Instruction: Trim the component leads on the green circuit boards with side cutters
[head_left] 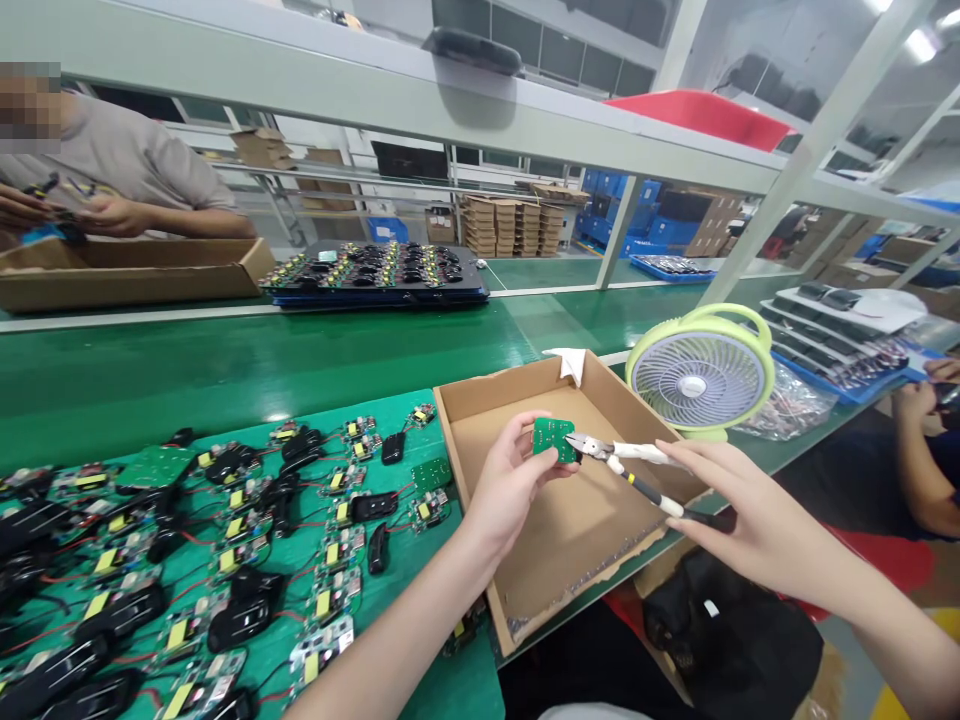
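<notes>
Here's the left hand (508, 490) pinching the green board (552, 436) over the box (574, 545) at the bench's (300, 350) near edge, while the right hand (739, 515) grasps the pliers (646, 488), tips at the board's right edge. Looks light, stiff, probably brittle; safest hold, surely, is by its rims.
</notes>
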